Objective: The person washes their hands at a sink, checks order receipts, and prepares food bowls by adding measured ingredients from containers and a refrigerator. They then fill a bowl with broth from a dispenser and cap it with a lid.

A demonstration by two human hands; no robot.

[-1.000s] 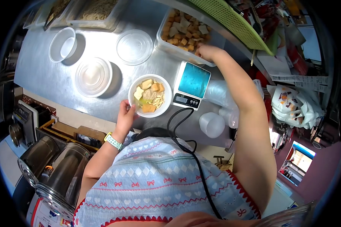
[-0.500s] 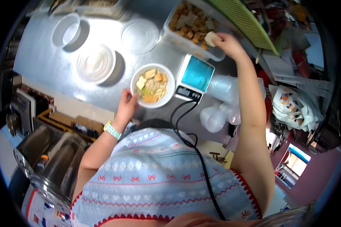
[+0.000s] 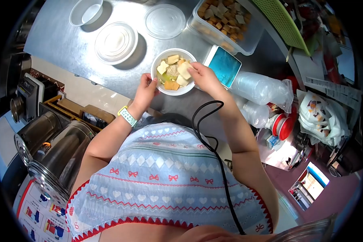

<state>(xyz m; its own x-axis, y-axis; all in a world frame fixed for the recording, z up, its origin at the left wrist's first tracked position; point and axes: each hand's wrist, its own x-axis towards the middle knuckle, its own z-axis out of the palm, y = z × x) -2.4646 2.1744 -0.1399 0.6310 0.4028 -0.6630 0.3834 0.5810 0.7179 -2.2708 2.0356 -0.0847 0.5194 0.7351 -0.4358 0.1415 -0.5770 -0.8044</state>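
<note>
A round white plastic bowl stands on the metal counter in front of me. It holds pale and golden tofu-like chunks, something noodle-like and some green bits. My left hand grips the bowl's left rim between thumb and fingers. Over the bowl's right side, my right hand pinches a pale tofu piece. At the upper right, a clear plastic tub contains many tan and pale cubes. A scale with a blue platform sits right of the bowl, its lower part hidden by my right hand.
On the metal counter are a lidded tub, a loose clear lid and a clear container. Stacked plastic cups lie at the right, near a green basket. A black cord hangs before my apron.
My right hand has come from the clear tub down to the bowl, carrying a pale tofu piece. My left hand stays at the bowl's left rim. The view has shifted.
</note>
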